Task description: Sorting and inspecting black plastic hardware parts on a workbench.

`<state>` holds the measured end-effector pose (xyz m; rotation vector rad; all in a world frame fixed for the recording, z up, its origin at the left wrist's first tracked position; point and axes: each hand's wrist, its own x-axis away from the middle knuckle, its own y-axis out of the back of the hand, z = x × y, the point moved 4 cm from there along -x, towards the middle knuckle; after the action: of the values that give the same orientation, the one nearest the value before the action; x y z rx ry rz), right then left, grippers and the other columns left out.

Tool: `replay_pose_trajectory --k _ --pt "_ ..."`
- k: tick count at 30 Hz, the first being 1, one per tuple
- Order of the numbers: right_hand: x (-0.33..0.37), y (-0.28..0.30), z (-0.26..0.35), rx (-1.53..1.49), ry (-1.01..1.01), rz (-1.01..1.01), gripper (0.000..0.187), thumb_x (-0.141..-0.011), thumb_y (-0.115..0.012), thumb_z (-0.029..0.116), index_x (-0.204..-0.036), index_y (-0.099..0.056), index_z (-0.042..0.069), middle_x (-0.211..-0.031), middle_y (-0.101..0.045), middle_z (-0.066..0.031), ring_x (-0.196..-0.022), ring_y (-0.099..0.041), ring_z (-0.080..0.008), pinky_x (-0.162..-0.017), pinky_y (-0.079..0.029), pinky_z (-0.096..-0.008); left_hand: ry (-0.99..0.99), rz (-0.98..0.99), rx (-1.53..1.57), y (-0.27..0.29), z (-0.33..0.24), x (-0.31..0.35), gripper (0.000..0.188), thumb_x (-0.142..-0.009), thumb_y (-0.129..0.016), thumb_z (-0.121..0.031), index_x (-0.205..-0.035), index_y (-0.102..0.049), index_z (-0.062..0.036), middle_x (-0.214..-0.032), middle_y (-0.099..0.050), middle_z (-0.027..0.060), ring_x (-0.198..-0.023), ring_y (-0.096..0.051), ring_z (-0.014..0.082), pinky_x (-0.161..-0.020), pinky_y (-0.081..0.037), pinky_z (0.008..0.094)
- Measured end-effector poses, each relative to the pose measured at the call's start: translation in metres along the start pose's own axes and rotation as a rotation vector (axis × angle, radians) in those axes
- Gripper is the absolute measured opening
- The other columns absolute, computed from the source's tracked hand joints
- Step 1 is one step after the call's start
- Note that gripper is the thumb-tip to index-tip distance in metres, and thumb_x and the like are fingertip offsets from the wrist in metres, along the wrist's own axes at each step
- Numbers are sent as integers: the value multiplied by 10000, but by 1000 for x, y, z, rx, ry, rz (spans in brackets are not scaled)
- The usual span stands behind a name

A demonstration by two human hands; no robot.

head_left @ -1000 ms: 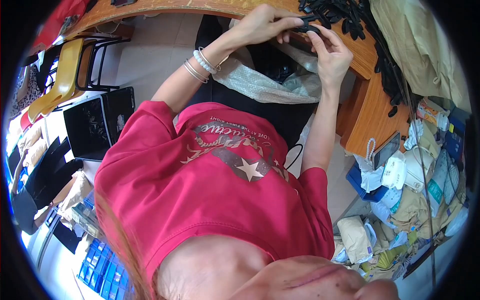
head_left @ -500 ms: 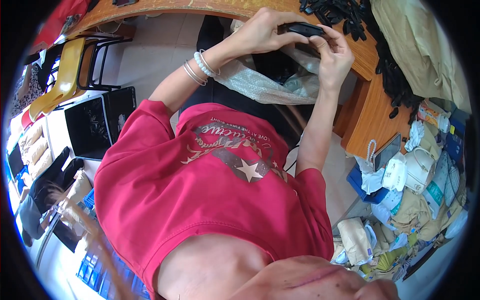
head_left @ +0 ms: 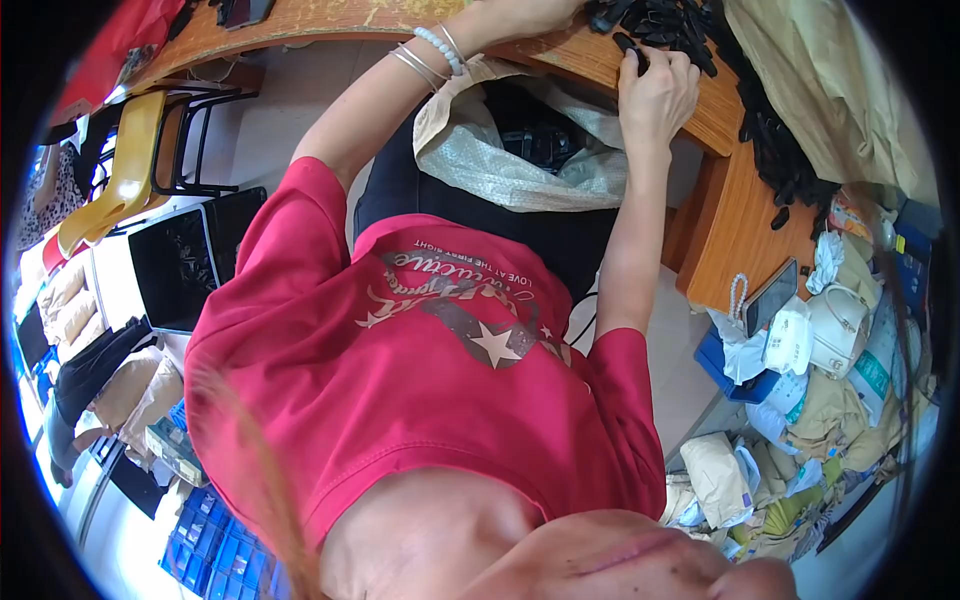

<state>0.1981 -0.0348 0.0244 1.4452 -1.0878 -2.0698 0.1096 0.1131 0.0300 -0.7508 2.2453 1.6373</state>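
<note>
On the wooden table, my right hand (head_left: 658, 98) is closed, with thumb and fingers pinching a small black oblong plastic piece (head_left: 626, 43) at the near side of a pile of similar black pieces (head_left: 662, 22). My left hand (head_left: 530, 14) lies over the table edge just left of that pile, its fingertips cut off by the upper picture edge, so what they hold is hidden. Below both hands, a white woven sack (head_left: 500, 180) gapes at my lap, with shiny black pieces (head_left: 540, 140) inside.
More black pieces (head_left: 785, 165) lie along the table's right arm beside a beige cloth or sack (head_left: 835, 90). A phone (head_left: 772, 298), a white handbag (head_left: 838, 330) and heaped packages stand at right. At left are a yellow chair (head_left: 130, 180) and a black bin (head_left: 172, 262).
Both hands held one black piece together above the sack; it is no longer between them. They have moved apart and up to the pile, where my right hand pinches a piece.
</note>
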Motion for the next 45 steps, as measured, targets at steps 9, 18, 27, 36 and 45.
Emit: replay_pose_trajectory --k 9,18,27,36,45 --pt "-17 6 -7 -238 -113 110 222 -841 -683 162 -964 -678 -22 -871 -687 -154 -765 -672 -253 -667 -517 -340 -112 -83 102 22 -11 23 190 -801 -613 -59 -978 -577 -2 -846 -567 205 -663 -591 378 -567 -473 430" --pt "7 32 19 -1459 -494 178 234 -855 -611 -47 -1085 -635 -83 -980 -659 -159 -838 -675 -209 -784 -585 -303 565 157 1027 40 -38 37 258 -953 -564 -201 -1043 -677 13 -583 -601 56 -424 -504 108 -426 -392 263" --pt "27 30 35 -1300 -531 -39 242 -830 -673 -25 -1065 -635 -69 -936 -664 -122 -777 -667 -165 -741 -576 -259 178 -1 639 59 -61 44 464 -822 -698 -148 -1248 -571 -17 -1014 -655 243 -820 -666 326 -711 -509 360" --pt "22 42 30 -1240 -374 39 259 -816 -716 13 -1057 -630 -20 -889 -642 -59 -772 -621 -107 -731 -505 -201 93 -55 521 34 -53 59 374 -809 -703 -219 -1103 -639 4 -900 -674 205 -787 -669 322 -680 -524 348" --pt "-18 2 -3 -668 75 44 137 -860 -659 108 -930 -689 -7 -909 -648 -111 -846 -630 -236 -759 -484 -331 199 70 520 3 -70 85 344 -775 -743 -326 -922 -697 -18 -834 -657 195 -774 -650 336 -709 -517 381"
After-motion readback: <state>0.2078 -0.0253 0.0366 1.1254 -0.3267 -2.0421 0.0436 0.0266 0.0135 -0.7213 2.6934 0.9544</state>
